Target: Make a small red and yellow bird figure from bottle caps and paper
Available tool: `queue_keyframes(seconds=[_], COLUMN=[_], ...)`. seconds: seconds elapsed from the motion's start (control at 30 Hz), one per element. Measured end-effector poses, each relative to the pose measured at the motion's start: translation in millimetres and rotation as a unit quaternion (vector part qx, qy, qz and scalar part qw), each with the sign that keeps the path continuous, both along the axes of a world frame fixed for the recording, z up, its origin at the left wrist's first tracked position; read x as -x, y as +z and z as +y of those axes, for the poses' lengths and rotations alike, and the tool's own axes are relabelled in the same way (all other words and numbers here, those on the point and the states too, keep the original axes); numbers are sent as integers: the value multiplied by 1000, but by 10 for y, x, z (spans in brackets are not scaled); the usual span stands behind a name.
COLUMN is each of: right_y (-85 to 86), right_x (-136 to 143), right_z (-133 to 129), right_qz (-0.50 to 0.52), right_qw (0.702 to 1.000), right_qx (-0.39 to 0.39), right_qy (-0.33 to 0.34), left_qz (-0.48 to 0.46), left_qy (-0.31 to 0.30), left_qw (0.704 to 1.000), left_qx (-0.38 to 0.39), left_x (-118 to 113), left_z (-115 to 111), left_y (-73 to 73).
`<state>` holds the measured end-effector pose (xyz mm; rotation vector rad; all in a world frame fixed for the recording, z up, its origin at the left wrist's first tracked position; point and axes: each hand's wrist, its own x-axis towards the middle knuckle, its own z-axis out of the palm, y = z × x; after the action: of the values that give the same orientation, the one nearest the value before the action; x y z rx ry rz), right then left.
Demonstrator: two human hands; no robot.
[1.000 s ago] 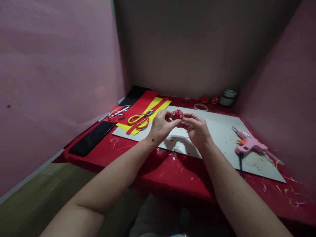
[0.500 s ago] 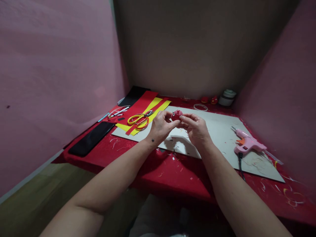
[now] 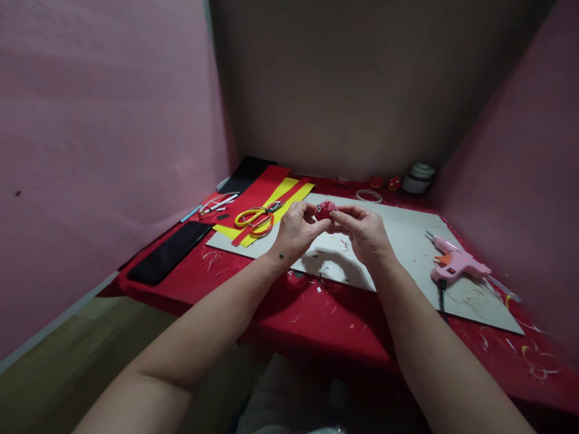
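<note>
Between both hands, above the pale board [image 3: 407, 253], is a small round red figure [image 3: 324, 208] with a white-and-black eye on its left side. My left hand [image 3: 296, 228] pinches its left side between thumb and fingers. The fingers of my right hand [image 3: 362, 229] are closed on its right side, thumb at the front. My fingers hide parts of the figure's sides and underside. Left of my left hand, scissors [image 3: 257, 218] with yellow and orange handles rest on red and yellow corrugated sheets [image 3: 253, 196].
On the board's right lies a pink glue gun [image 3: 456, 265] with its black cord. A black phone [image 3: 169, 252] lies at left. Behind stand a lidded jar [image 3: 418, 179], small red figures [image 3: 394, 182] and a tape ring [image 3: 369, 196]. Scraps litter the red cloth [image 3: 312, 319]; walls enclose the table.
The view has shifted very slightly. Both hands keep hold of the red figure, which looks tilted a little differently; nothing was let go.
</note>
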<state>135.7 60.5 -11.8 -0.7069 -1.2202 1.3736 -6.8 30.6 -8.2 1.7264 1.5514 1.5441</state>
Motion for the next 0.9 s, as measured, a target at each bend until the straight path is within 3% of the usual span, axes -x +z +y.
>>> queue_keyframes(seconds=[0.9], right_y=[20], right_x=[9], right_z=[-25], right_qz=[-1], right_qw=[1000], right_qx=[5], right_qy=[-7], left_qz=[0], left_qy=[2], left_qw=[1000], left_qx=[0], left_x=[-7], left_z=[-10], left_y=[4])
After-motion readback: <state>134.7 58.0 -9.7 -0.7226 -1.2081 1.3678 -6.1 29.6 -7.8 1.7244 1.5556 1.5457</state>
